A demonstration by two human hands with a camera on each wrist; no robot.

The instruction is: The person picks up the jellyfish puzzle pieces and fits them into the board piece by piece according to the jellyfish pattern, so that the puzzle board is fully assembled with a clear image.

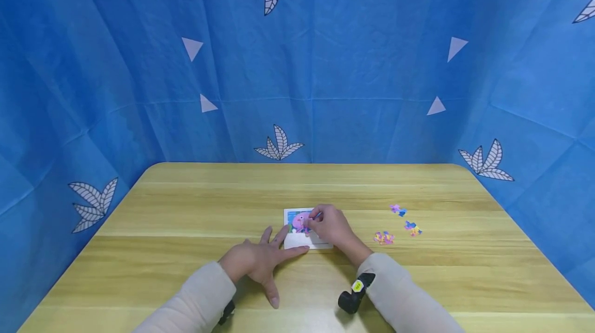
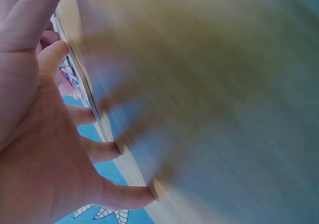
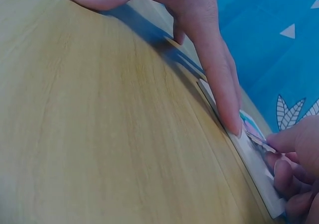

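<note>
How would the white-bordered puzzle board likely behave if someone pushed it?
The puzzle board is probably stiff, since its edge runs straight in the right wrist view. Lying thin and flat on the table, it would likely slide rather than roll or tip. The left hand, with fingers at its edge, might resist that slide.

My head feed shows the table (image 1: 195,193) brightly, evenly lit, with soft shadows toward its near edge. My left-wrist feed looks dimmer, hazy and blurred; on my right-wrist feed, the left hand (image 3: 194,17) casts a bluish shadow.
</note>
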